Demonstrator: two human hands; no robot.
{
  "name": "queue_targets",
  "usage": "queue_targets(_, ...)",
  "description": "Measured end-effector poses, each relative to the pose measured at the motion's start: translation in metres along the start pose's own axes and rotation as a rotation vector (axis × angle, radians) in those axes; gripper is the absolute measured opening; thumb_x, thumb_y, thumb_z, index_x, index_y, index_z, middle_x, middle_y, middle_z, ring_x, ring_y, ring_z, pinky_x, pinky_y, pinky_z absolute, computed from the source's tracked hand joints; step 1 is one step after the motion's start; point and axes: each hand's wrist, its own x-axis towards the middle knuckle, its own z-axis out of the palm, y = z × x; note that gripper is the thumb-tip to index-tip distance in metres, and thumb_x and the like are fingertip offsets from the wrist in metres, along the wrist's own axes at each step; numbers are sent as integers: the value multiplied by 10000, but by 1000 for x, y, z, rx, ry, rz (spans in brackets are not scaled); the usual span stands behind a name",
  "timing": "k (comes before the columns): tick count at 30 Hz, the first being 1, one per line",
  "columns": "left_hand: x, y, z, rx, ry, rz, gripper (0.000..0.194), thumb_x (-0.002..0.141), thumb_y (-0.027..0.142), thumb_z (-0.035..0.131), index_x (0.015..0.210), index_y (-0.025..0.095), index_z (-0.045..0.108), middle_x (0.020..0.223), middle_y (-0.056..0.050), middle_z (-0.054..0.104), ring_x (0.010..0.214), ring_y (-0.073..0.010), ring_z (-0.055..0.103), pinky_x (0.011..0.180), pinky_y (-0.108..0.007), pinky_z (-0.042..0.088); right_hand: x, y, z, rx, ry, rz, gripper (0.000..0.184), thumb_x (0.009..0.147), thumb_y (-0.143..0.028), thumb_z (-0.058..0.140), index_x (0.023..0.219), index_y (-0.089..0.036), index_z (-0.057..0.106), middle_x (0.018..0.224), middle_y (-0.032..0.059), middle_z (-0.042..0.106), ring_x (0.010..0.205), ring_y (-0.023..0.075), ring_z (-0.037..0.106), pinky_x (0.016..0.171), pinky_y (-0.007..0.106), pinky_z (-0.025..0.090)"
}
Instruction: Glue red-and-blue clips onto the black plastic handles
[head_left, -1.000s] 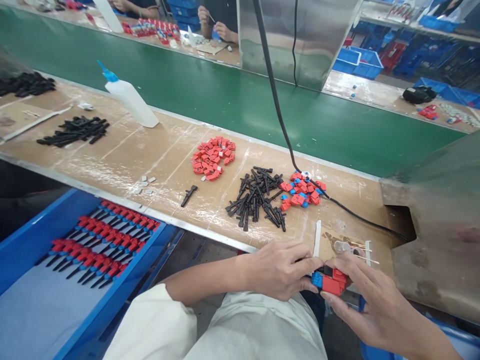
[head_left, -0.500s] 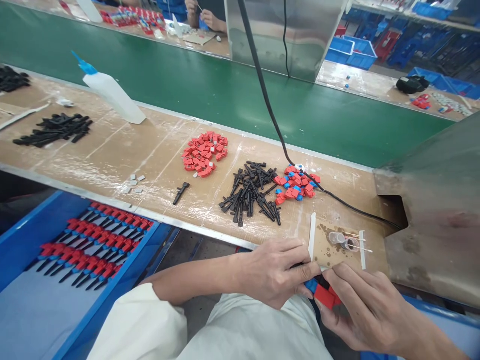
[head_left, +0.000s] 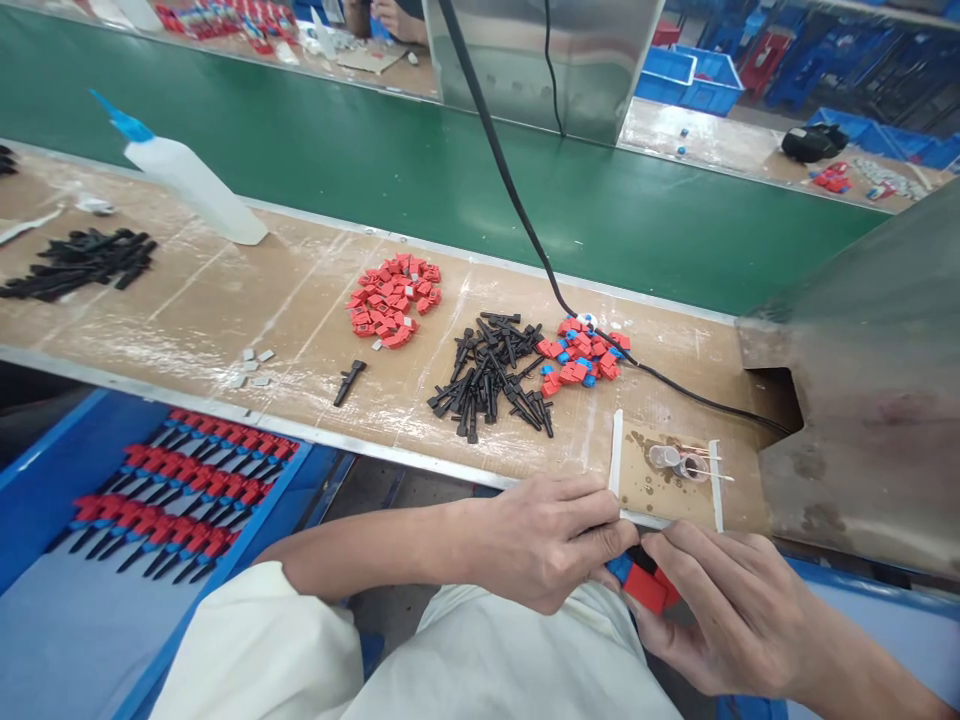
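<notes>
Between my two hands is a small red, blue and black plastic toy part (head_left: 646,588), partly covered by fingers. My left hand (head_left: 551,540) pinches its blue end with thumb and forefinger. Wrapped over its red end are the fingers of my right hand (head_left: 727,610), with the thumb underneath. Just beyond the hands, on the bench, lie a pile of black toy gun-shaped pieces (head_left: 491,375) and a pile of red and blue pieces (head_left: 585,355). Farther left are a heap of red pieces (head_left: 394,300) and one lone black piece (head_left: 349,383).
A blue bin (head_left: 45,640) at lower left holds rows of red, blue and black assemblies. A white bottle (head_left: 191,185) with a blue nozzle stands on the bench. Small clear cups (head_left: 665,457) with cotton swabs sit at right. A black cable (head_left: 517,205) hangs across the green belt (head_left: 360,170).
The view has shifted, so the bench things appear farther left and higher. Both hands keep their hold, and my right fingers now cover more of the toy part than one second ago.
</notes>
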Motion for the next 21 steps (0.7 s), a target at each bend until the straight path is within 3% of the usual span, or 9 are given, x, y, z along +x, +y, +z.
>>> queue_targets(5, 5, 0, -8, 105, -52, -27, 275, 1026, 204, 433, 1035, 34, 649, 783, -71, 582, 692, -219, 500, 638, -352, 445, 3, 5, -3, 18, -16, 1, 55, 910, -191, 612, 875, -151, 600, 677, 24, 616, 588, 169, 581, 484, 339, 278)
queue_targets(9, 7, 12, -3, 20, -57, -1, 293, 1035, 215, 404, 1032, 37, 637, 792, -88, 606, 684, -221, 505, 613, -364, 460, -1, -6, -1, 96, 6, 72, 65, 879, -185, 590, 815, -172, 589, 669, 15, 587, 567, 161, 542, 476, 344, 268)
queue_targets(12, 4, 28, 13, -92, -118, -37, 278, 1051, 228, 387, 999, 89, 621, 795, -90, 634, 684, -220, 541, 619, -379, 488, -19, -31, 2, 110, 34, 119, 119, 816, -211, 536, 699, -197, 554, 597, -14, 496, 477, 141, 413, 435, 345, 181)
queue_targets(15, -5, 33, 40, -158, -135, 5, 236, 1056, 253, 473, 1112, 97, 641, 845, -83, 673, 797, -212, 640, 758, -356, 562, -57, -57, 4, 38, 143, 213, 118, 778, -246, 503, 672, -204, 532, 584, -34, 444, 450, 125, 339, 422, 325, 155)
queue_targets(17, -11, 32, 62, -108, -83, 19, 335, 1041, 348, 532, 1294, 150, 625, 1192, -173, 696, 1092, -267, 682, 892, -381, 587, -98, -73, 0, -43, 178, 392, 97, 812, -253, 520, 762, -190, 575, 608, -31, 483, 470, 130, 374, 423, 310, 225)
queue_targets(19, -16, 31, 82, -186, -10, -77, 540, 1022, 504, 520, 1438, 161, 542, 1294, -198, 665, 1180, -301, 675, 948, -415, 602, -151, -85, -12, -174, 223, 706, 124, 840, -242, 563, 919, -174, 631, 652, -13, 559, 537, 149, 479, 488, 291, 355)
queue_targets(20, -18, 32, 90, -247, -20, -144, 590, 1016, 532, 511, 1485, 173, 497, 1285, -193, 674, 1176, -307, 684, 958, -428, 609, -182, -90, -20, -234, 254, 962, 128, 851, -265, 589, 932, -186, 648, 673, -6, 592, 560, 150, 509, 526, 285, 390)
queue_targets(21, -19, 32, 97, -298, -41, -197, 587, 1014, 535, 514, 1493, 198, 490, 1261, -177, 690, 1152, -304, 701, 952, -426, 619, -215, -92, -28, -272, 278, 1329, 154, 852, -336, 613, 897, -198, 663, 688, 2, 607, 580, 154, 527, 569, 289, 428)
